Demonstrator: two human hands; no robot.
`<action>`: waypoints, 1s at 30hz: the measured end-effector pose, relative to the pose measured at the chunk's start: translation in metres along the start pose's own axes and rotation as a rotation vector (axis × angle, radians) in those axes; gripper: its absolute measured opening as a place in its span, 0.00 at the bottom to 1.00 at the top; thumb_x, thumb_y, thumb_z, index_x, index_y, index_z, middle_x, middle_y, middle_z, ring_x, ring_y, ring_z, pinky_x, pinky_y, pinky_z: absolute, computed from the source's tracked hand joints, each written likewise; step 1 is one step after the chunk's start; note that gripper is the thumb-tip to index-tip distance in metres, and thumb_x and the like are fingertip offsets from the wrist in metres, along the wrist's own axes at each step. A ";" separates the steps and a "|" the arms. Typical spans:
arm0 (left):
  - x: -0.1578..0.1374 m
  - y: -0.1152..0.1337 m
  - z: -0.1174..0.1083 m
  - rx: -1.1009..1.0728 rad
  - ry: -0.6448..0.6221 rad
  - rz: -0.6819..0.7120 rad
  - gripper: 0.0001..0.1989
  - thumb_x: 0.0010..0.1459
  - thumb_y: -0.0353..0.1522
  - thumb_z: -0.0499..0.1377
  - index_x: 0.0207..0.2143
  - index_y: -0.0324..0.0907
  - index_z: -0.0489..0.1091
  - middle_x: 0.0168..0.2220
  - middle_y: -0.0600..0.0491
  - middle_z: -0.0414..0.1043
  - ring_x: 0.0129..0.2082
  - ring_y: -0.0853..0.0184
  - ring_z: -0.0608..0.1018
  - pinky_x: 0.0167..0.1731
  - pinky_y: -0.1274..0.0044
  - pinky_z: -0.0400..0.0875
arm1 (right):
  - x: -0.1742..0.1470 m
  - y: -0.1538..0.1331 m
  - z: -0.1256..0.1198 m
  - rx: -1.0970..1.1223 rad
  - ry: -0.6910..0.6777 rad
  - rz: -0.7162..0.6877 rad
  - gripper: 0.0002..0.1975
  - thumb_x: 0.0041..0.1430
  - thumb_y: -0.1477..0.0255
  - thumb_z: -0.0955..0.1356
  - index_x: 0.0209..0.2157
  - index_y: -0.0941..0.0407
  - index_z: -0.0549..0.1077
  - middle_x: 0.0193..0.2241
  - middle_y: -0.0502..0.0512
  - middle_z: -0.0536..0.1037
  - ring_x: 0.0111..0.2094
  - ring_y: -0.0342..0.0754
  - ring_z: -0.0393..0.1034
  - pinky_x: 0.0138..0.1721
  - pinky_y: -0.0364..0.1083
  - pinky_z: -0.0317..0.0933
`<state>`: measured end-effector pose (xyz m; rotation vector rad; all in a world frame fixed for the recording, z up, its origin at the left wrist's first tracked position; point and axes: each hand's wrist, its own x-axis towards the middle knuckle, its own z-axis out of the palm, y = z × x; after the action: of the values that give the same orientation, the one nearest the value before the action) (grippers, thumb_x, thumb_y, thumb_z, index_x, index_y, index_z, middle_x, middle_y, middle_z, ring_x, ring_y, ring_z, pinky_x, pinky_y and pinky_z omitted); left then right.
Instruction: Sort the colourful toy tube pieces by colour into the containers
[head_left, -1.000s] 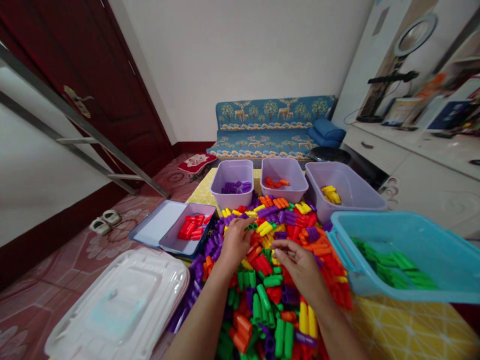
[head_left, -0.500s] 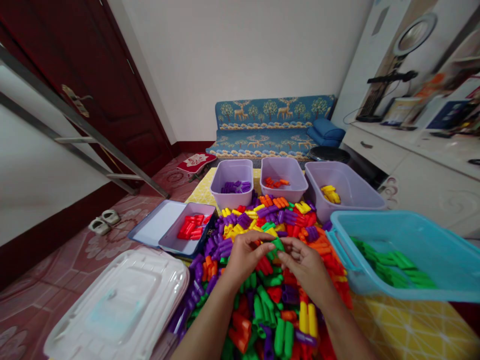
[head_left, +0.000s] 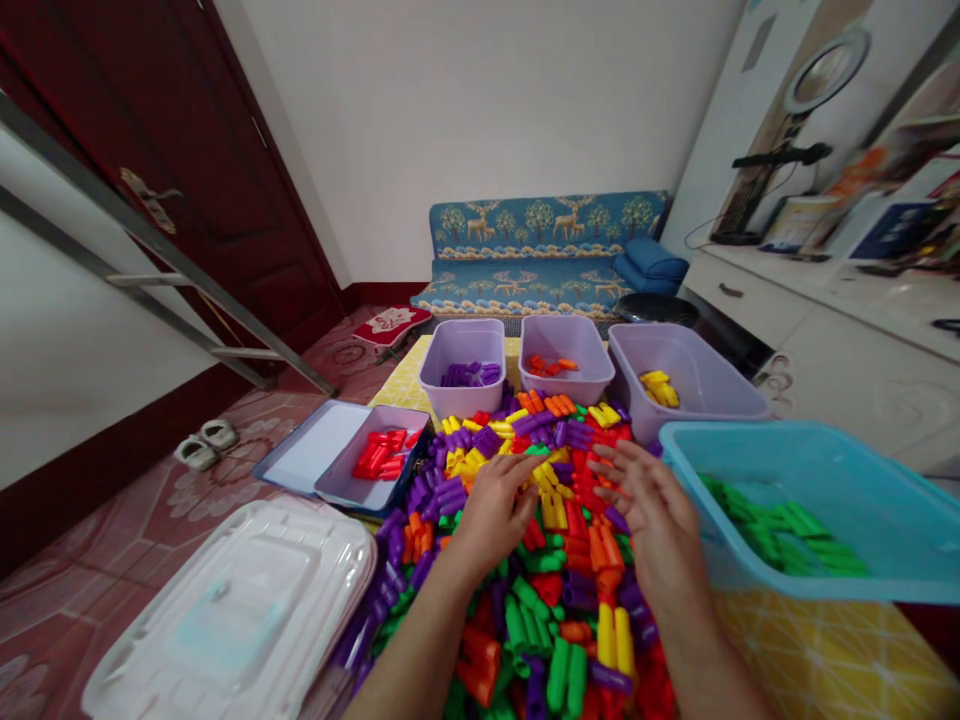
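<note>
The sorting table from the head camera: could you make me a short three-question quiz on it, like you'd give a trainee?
1. True or false: the blue bin holds green pieces.
2. Which colour lies in the middle purple tub? A yellow, B orange, C green.
3. Fill in: the left hand rests on the ____ of mixed pieces, and the right hand hovers open above it.

Key: 1 true; 2 B; 3 pile.

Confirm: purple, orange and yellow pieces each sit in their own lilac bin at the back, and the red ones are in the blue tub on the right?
Not quite. In the head view the blue tub holds green pieces. The red pieces lie in the shallow tray on the left. The three lilac bins do hold purple, orange and yellow.
</note>
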<state>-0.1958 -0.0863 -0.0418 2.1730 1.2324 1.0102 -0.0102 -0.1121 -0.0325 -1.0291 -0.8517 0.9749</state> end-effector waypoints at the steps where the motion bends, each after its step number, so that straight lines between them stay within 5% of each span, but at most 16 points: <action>1: 0.000 0.000 0.000 0.011 -0.003 -0.012 0.23 0.58 0.26 0.54 0.56 0.47 0.69 0.51 0.48 0.73 0.51 0.58 0.72 0.53 0.64 0.66 | 0.000 0.008 0.001 -0.125 -0.059 0.022 0.20 0.58 0.59 0.68 0.48 0.53 0.70 0.49 0.60 0.76 0.47 0.53 0.73 0.40 0.49 0.69; 5: -0.001 -0.001 0.000 -0.056 0.032 -0.024 0.24 0.55 0.24 0.56 0.54 0.45 0.70 0.48 0.48 0.74 0.48 0.59 0.74 0.51 0.66 0.68 | -0.003 0.032 0.005 -0.520 -0.264 -0.020 0.23 0.55 0.65 0.69 0.53 0.53 0.71 0.50 0.58 0.75 0.49 0.54 0.70 0.43 0.52 0.68; 9: -0.002 0.002 -0.004 -0.211 0.026 0.018 0.20 0.56 0.24 0.57 0.50 0.45 0.73 0.45 0.50 0.76 0.46 0.62 0.76 0.49 0.71 0.69 | -0.006 0.036 0.008 -0.708 -0.295 -0.133 0.18 0.51 0.70 0.69 0.46 0.52 0.76 0.46 0.57 0.78 0.47 0.55 0.71 0.52 0.56 0.63; 13: -0.002 0.004 -0.007 -0.252 0.066 -0.014 0.13 0.61 0.29 0.57 0.46 0.44 0.76 0.40 0.49 0.78 0.42 0.64 0.78 0.46 0.72 0.71 | -0.007 0.028 0.010 -0.708 -0.307 -0.154 0.11 0.55 0.66 0.68 0.40 0.53 0.78 0.39 0.56 0.79 0.39 0.53 0.73 0.45 0.53 0.66; 17: -0.002 -0.002 -0.007 -0.053 0.168 -0.042 0.16 0.61 0.32 0.57 0.51 0.44 0.73 0.51 0.46 0.73 0.52 0.59 0.73 0.53 0.66 0.66 | -0.006 0.016 0.008 -0.584 -0.309 -0.036 0.14 0.57 0.61 0.68 0.40 0.54 0.74 0.36 0.56 0.79 0.36 0.51 0.74 0.39 0.49 0.68; 23: -0.002 -0.005 -0.004 0.207 -0.011 -0.112 0.16 0.60 0.33 0.55 0.49 0.44 0.74 0.52 0.47 0.73 0.52 0.56 0.73 0.53 0.63 0.66 | 0.000 0.003 -0.005 -0.520 -0.544 0.148 0.10 0.52 0.65 0.71 0.34 0.56 0.76 0.25 0.50 0.76 0.27 0.46 0.71 0.27 0.43 0.66; 26: -0.001 -0.004 -0.005 0.222 -0.021 -0.115 0.14 0.60 0.33 0.55 0.46 0.44 0.75 0.48 0.49 0.74 0.49 0.58 0.74 0.50 0.67 0.67 | 0.009 -0.009 -0.007 -0.349 -0.344 0.088 0.13 0.51 0.64 0.73 0.38 0.56 0.76 0.30 0.52 0.79 0.29 0.47 0.73 0.29 0.43 0.67; 30: 0.000 -0.005 -0.006 0.206 -0.027 -0.116 0.11 0.59 0.32 0.56 0.41 0.44 0.76 0.44 0.50 0.75 0.45 0.59 0.75 0.47 0.69 0.67 | 0.018 -0.025 -0.001 0.070 0.042 -0.173 0.23 0.55 0.65 0.71 0.53 0.51 0.69 0.51 0.57 0.75 0.46 0.49 0.73 0.41 0.45 0.68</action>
<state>-0.2031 -0.0840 -0.0413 2.2278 1.4884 0.8365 0.0023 -0.1010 -0.0071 -0.8979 -0.8518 0.8283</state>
